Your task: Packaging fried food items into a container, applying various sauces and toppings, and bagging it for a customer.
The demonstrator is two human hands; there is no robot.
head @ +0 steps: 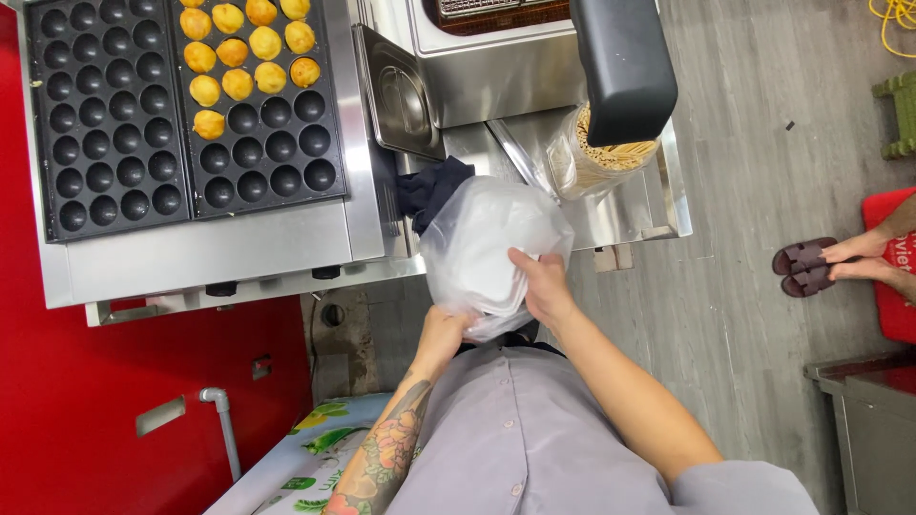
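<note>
Below the head camera, just off the front edge of a stainless steel counter (620, 215), the person holds a translucent white plastic bag (491, 243) with both hands. Their left hand (447, 334), on a tattooed forearm, is closed around the bag's lower end, pinching the gathered plastic from beneath. Their right hand (542, 284) grips the bag's side, fingers (523, 259) curled over a pale, flat-edged thing inside it that shows only dimly through the plastic. The bag hangs in the air between the counter and the person's grey shirt, with its upper end reaching over a dark blue cloth (429, 189) that lies at the counter's edge. Just beside the bag, to the right of its upper end, stands a clear plastic bag of thin wooden skewers (596, 157), partly hidden by a black rectangular box (625, 62). On the left sits a steel griddle (219, 253) with two black cast plates of round hollows; the left plate (105, 114) has bare hollows, while the right plate (262, 114) carries golden-brown batter balls (250, 48) in its upper rows. Well apart on the grey plank floor, another person's feet in dark sandals (806, 267) rest near a red mat (892, 277).
</note>
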